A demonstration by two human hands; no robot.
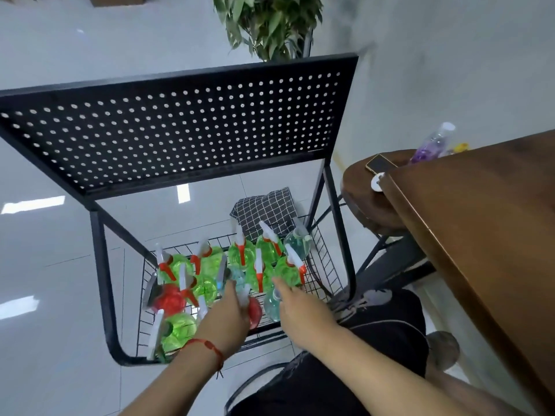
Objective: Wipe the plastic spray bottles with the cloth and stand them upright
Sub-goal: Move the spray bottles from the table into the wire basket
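Reaching into the wire basket, your left hand curls round the red bottle's spray head. Your right hand's fingers lie straight above the clear bottle.

Bright, even indoor light from above: white rectangular glare patches on the glossy floor, shadows soft & faint. Strong wide-angle bend, so the black perforated shelf and wooden table lean outward twd. the edges. Whole frame slightly soft; left hand, right hand & red spray bottle smeared w/ motion blur; plant up top fuzzy.
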